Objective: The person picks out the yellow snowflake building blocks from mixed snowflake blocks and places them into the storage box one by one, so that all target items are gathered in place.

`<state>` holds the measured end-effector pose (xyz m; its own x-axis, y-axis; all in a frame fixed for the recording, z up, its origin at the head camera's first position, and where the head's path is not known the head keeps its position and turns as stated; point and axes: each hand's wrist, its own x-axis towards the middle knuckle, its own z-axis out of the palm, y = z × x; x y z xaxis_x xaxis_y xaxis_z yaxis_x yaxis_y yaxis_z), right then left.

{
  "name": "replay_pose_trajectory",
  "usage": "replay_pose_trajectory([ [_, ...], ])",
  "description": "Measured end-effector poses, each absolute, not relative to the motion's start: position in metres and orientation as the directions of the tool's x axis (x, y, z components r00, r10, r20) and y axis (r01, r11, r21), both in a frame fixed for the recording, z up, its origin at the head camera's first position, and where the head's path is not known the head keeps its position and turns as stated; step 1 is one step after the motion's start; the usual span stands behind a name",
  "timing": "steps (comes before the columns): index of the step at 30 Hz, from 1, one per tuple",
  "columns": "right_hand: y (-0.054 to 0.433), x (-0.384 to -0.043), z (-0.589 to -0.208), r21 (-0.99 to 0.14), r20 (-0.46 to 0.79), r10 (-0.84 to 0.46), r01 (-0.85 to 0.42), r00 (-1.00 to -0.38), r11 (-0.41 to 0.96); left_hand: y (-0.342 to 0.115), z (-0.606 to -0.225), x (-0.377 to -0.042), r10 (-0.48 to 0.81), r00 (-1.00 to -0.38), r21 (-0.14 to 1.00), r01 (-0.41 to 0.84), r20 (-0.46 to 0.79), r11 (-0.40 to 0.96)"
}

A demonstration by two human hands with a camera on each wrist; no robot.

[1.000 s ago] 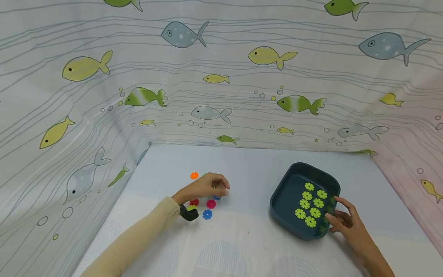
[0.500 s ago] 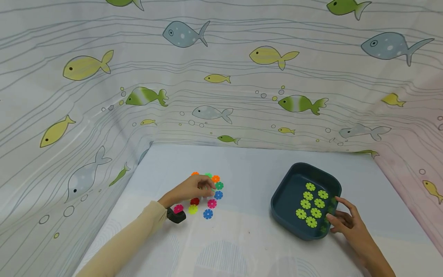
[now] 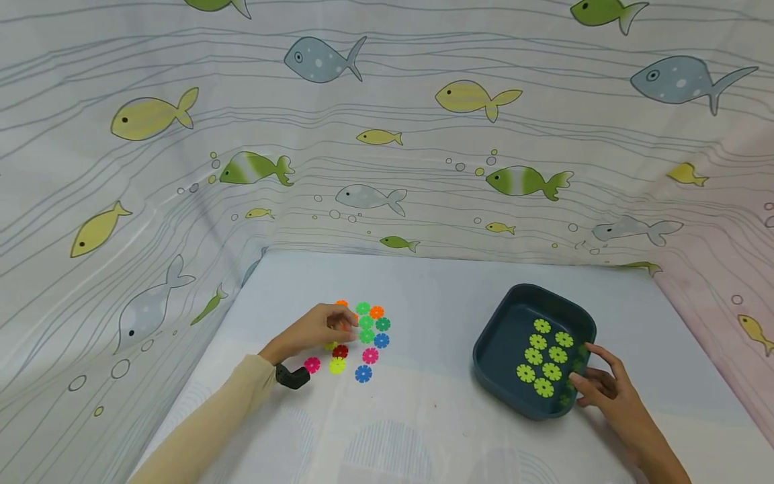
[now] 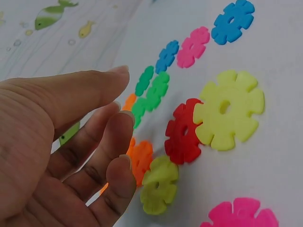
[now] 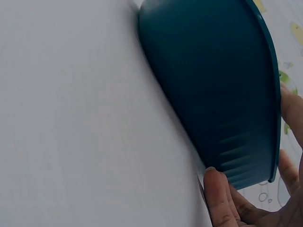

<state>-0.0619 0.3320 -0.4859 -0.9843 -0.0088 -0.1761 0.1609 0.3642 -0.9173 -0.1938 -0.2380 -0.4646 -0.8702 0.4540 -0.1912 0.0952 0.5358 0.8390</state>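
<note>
Above the left part of a cluster of flower-shaped plastic discs is my left hand (image 3: 320,328), its fingers loosely bent and nothing between them. Green discs (image 3: 366,323), a red disc (image 3: 340,351), a yellow disc (image 4: 241,127) and blue and pink ones lie flat around it. In the left wrist view, thumb and fingertips are apart. My right hand (image 3: 613,396) holds the right side of a dark blue tray (image 3: 492,329), fingers on its rim and lower wall. Several yellow-green discs (image 3: 551,372) lie inside, in rough rows.
A white cloth (image 3: 435,430) with pale patterns covers the table. Behind and at both sides rises a fish-printed curtain (image 3: 423,202). A black device (image 3: 293,376) is on the left wrist, close to a pink disc (image 3: 312,364).
My left hand has drawn back leftward across the discs, uncovering the green, orange and blue ones on the right. The right hand and the tray have stayed in place.
</note>
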Motion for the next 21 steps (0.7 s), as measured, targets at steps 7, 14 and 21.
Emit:
replay_pose_trajectory([
  [7,0.332,-0.062,-0.487,-0.924,-0.167,-0.016,0.151,-0.986,0.351,-0.254,-0.469,-0.191,0.428,-0.883,0.834,0.082,-0.192,0.545],
  [14,0.332,-0.063,-0.487,-0.914,-0.181,-0.005,0.167,-0.983,0.369,-0.269,-0.473,-0.186,0.391,-0.897,0.827,0.056,-0.204,0.559],
  [21,0.332,-0.063,-0.487,-0.917,-0.188,-0.002,0.174,-0.982,0.358,-0.277,-0.475,-0.182,0.365,-0.907,0.817,0.041,-0.211,0.575],
])
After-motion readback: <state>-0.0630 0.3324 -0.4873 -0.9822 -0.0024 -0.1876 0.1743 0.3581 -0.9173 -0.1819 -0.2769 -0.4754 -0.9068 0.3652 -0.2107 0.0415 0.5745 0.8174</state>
